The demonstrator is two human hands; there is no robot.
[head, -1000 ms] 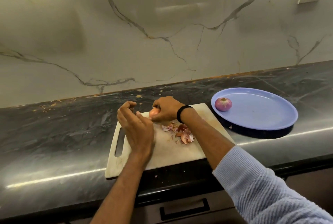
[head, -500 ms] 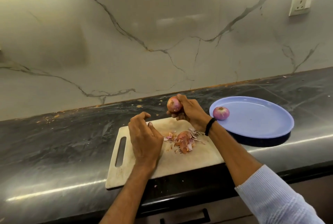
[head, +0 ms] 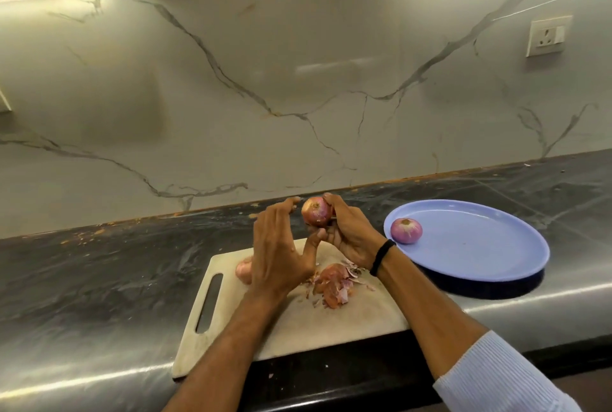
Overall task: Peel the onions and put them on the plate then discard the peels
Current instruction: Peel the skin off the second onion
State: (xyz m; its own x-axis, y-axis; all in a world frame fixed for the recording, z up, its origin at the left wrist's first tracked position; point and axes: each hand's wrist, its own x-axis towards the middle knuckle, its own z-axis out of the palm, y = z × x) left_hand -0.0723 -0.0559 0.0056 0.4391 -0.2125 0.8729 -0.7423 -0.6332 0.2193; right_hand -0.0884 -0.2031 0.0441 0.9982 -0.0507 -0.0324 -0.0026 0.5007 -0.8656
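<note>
My right hand grips an unpeeled reddish onion, raised above the far edge of the white cutting board. My left hand is lifted beside it, fingers spread, with the thumb tip and a fingertip touching the onion. A pile of onion peels lies on the board below the hands. Another onion sits on the board, mostly hidden behind my left hand. One peeled purple onion rests at the left side of the blue plate.
The board and plate lie on a dark stone counter against a marble wall. A wall socket is up at the right. Small peel crumbs dot the counter's back edge. A drawer front runs below the counter edge.
My right hand lifted the onion off the board and turned it upward. My left hand rose from the board to meet the onion. The camera view tilted up.
</note>
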